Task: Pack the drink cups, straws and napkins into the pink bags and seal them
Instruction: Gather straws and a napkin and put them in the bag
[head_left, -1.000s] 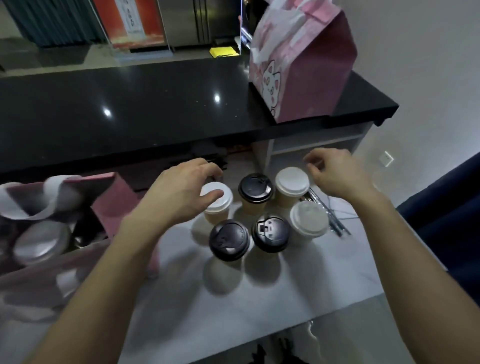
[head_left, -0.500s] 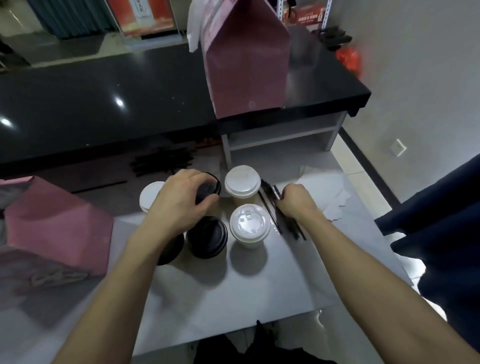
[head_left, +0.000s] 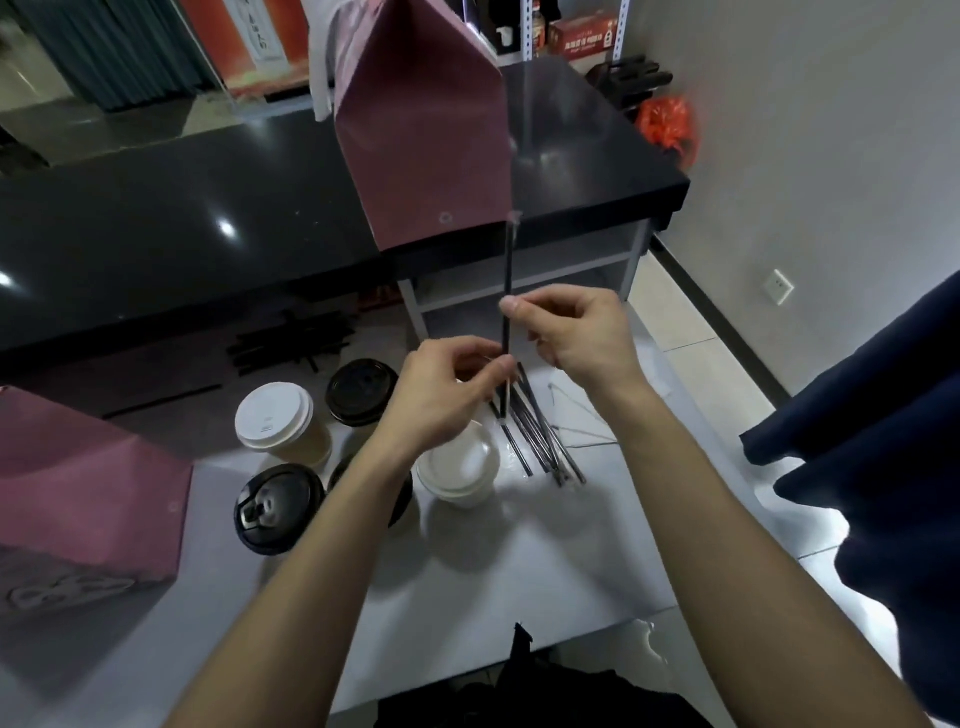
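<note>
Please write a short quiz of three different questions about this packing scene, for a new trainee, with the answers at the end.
1. True or false: both hands hold one wrapped straw upright.
2. How many black lids can be seen fully or partly among the cups? A) one B) three C) five
3. Fill in: the loose straws lie to the ____ of the cups.

Key
1. True: the left hand pinches it low, the right hand higher.
2. B: a far black lid, a near black lid, and one half hidden under the left forearm.
3. Right.
</note>
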